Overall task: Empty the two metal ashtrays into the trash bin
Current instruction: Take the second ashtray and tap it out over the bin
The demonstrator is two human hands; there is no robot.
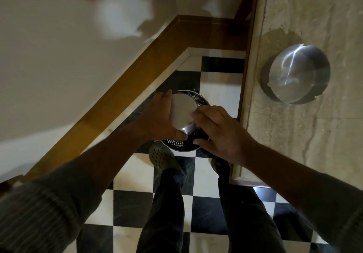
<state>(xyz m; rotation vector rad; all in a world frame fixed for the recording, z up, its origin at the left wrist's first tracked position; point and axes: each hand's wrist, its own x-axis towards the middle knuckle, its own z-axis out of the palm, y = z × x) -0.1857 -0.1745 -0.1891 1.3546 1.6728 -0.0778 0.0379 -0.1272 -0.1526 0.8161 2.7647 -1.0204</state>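
Note:
One metal ashtray (183, 109) is turned upside down, its shiny base facing me, directly above the round perforated trash bin (176, 143) on the floor. My left hand (157, 118) grips the ashtray's left side. My right hand (220, 133) touches its right edge with the fingertips, fingers spread over the bin's rim. A second metal ashtray (296, 74) stands upright on the stone counter (314, 135) to the right, apart from both hands. The bin's inside is mostly hidden by the ashtray and my hands.
The bin sits in a corner between a wall with a wooden baseboard (117, 99) and the counter's edge. Black-and-white checkered floor (133, 203) lies below. My feet in clogs (163, 158) stand just before the bin.

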